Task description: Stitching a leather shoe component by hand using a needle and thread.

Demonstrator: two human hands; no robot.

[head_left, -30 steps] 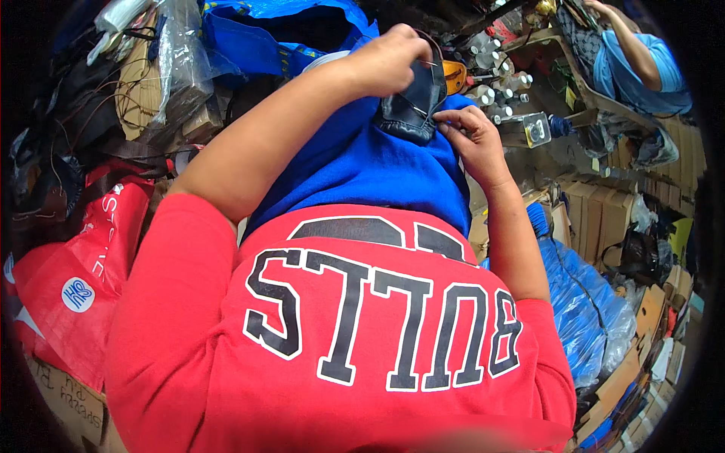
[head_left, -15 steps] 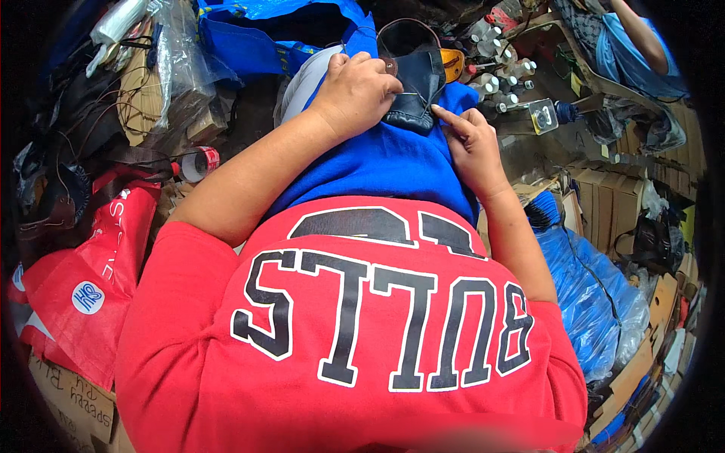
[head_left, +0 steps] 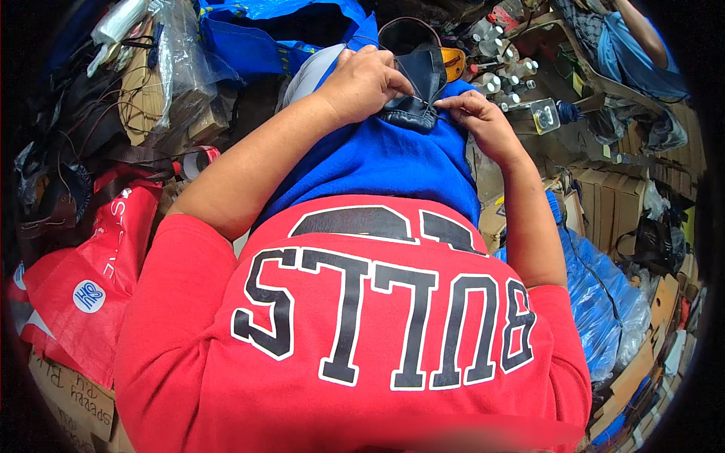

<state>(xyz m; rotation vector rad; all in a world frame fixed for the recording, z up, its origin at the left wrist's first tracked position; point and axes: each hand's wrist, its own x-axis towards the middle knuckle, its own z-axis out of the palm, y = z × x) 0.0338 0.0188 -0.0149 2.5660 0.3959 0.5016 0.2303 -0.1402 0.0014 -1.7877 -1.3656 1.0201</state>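
A dark leather piece (head_left: 419, 72), shaped like part of a shoe, lies on the blue cloth (head_left: 355, 162) over my lap. My left hand (head_left: 366, 84) is closed over its left side, pinching a thin needle-like metal tool (head_left: 417, 98) whose tip points right across the leather. On the right, the thumb and forefinger of my right hand (head_left: 477, 121) pinch together at the leather's edge, on what looks like a dark thread (head_left: 433, 103). The thread runs between the tool tip and those fingers. My left palm hides most of the tool.
Small bottles (head_left: 510, 75) stand beyond my right hand, near a clear squarish container (head_left: 544, 117). A blue bag (head_left: 257, 38) lies at the far left. Cardboard (head_left: 615, 196) and a blue plastic-wrapped bundle (head_left: 593, 294) crowd the right. Another person's arm (head_left: 642, 34) shows at the far right.
My right hand has shifted outward and turned, going from a pointing forefinger on the leather to a pinch. The tool tip in my left hand has moved right, toward the pinching fingers.
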